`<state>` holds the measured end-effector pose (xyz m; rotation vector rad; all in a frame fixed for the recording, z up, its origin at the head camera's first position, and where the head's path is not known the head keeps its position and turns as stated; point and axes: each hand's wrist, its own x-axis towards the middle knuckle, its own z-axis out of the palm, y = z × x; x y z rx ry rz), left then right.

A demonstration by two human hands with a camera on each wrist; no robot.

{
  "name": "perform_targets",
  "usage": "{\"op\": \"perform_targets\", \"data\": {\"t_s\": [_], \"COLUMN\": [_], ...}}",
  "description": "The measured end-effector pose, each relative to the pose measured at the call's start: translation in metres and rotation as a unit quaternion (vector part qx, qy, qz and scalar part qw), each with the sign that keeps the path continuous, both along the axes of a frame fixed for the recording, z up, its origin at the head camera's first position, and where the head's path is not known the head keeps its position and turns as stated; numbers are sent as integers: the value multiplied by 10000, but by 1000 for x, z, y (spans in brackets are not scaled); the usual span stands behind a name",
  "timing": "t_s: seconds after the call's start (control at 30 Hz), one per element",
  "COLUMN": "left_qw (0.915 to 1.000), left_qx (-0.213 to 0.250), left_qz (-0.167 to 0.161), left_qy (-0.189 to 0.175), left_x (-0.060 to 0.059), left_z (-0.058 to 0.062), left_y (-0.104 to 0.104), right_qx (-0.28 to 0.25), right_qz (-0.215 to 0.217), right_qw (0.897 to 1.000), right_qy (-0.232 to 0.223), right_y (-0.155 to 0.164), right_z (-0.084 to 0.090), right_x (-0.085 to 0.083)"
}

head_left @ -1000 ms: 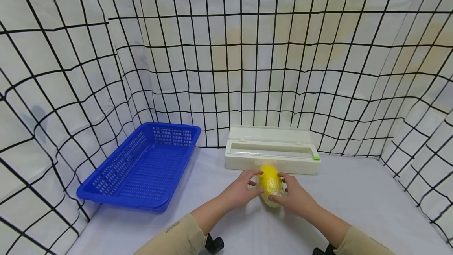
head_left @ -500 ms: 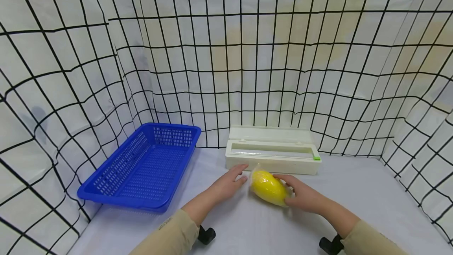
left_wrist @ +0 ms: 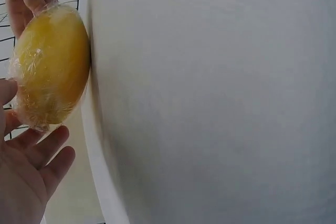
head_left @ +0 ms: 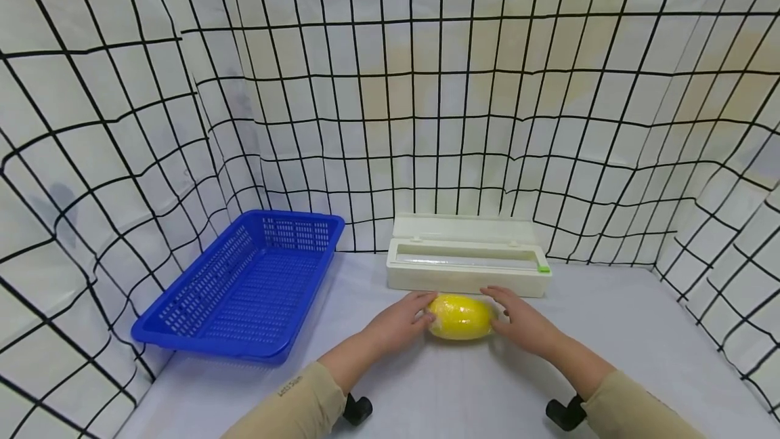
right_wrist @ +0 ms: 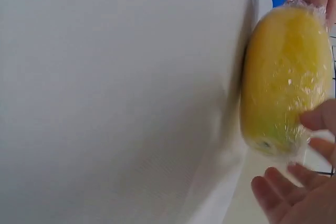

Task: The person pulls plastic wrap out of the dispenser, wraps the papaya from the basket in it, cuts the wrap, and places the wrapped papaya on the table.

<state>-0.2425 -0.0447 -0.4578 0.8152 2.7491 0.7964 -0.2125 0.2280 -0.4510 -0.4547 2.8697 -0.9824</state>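
A yellow melon (head_left: 461, 317) wrapped in clear cling film lies sideways on the white-covered table in the head view. My left hand (head_left: 399, 320) is at its left end, and my right hand (head_left: 525, 320) is at its right end. In the left wrist view, the left thumb (left_wrist: 6, 91) touches the film while the other fingers spread loosely beneath the melon's end. The right wrist view has the right thumb (right_wrist: 317, 118) against the melon, its other fingers relaxed and apart from it. Loose film bunches at both ends.
Behind the melon stands a white cling film dispenser (head_left: 469, 280) with its lid raised and a green tab at its right. A blue plastic basket (head_left: 244, 351) sits to the left. Black grid netting (head_left: 451, 76) over white cloth encloses the back and sides.
The melon has turned from lengthwise, through a slant, to lying sideways. My left hand moved off it, then came back to its left end; the right hand moved to the right end.
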Motion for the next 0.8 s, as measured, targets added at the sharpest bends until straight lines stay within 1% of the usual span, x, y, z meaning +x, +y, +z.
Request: {"op": "perform_targets", "data": {"t_s": [0.03,0.1,0.2,0.3,0.37,0.5,0.63,0.73,0.8], "left_qw": [9999,9993,9984,9985,9985,9978,9974,9969,9974], "left_qx": [-101,-292,-477,-475,-482,-584,-670,-745,-692], "left_qz": [44,24,-101,-180,-162,-138,-120,-135,-131], "left_qy": [57,216,291,228,209,290,217,220,169], "left_x": [0,-1,0,2,2,4,6,7,7], "left_z": [0,-1,-1,1,3,6,8,10,10], "left_y": [1,4,7,6,6,7,9,12,13], "right_qx": [72,275,531,660,689,774,853,837,739], "right_qz": [-142,-331,-418,-417,-401,-375,-360,-321,-322], "right_qw": [9999,9991,9976,9967,9966,9959,9952,9955,9964], "right_qy": [20,29,141,209,228,266,308,322,266], "right_y": [-1,-3,-6,-8,-10,-12,-12,-11,-9], "right_z": [0,1,-1,-1,-1,-2,-3,-2,-1], "right_x": [1,4,8,10,11,11,11,12,12]}}
